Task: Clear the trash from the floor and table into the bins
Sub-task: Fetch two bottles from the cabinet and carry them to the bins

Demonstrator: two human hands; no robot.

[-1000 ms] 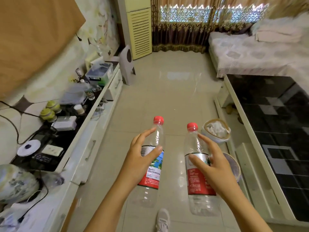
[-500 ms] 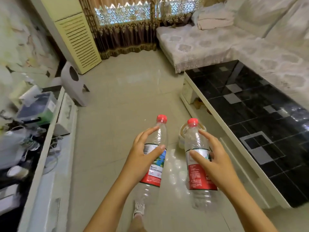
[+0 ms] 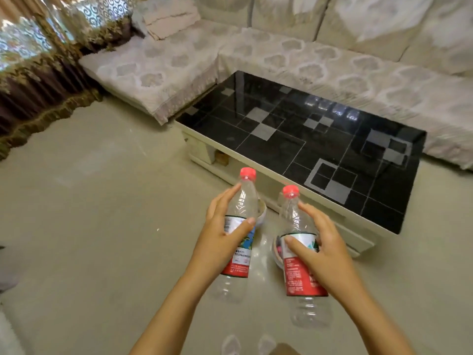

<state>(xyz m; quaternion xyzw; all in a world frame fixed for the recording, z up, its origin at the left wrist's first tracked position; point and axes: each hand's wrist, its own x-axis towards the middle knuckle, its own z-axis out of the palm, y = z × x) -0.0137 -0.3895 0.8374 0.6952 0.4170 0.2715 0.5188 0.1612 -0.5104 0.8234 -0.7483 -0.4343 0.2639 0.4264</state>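
Fingers (image 3: 225, 201) and thumbs curl round 2 clear red-capped water bottles above the floor (image 3: 102, 201).
The left hand (image 3: 220, 239) grips the left bottle (image 3: 240, 226), the right hand (image 3: 322, 249) grips the right bottle (image 3: 302, 252); 2 bins (image 3: 276, 249) sit mostly hidden behind them, beside the black-topped coffee table (image 3: 320, 149).

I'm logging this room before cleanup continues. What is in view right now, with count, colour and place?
bottles: 2, clear with red caps, one in each hand, left and right
bins: 2, pale, on the floor beside the table, partly hidden behind the bottles, far and near
table: 1, black checkered top on a white base, centre right
sofa: 1, cream with patterned covers, along the back and right
curtain: 1, brown and gold, upper left
floor: pale glossy tiles
left hand: fingers round a bottle
right hand: fingers round a bottle
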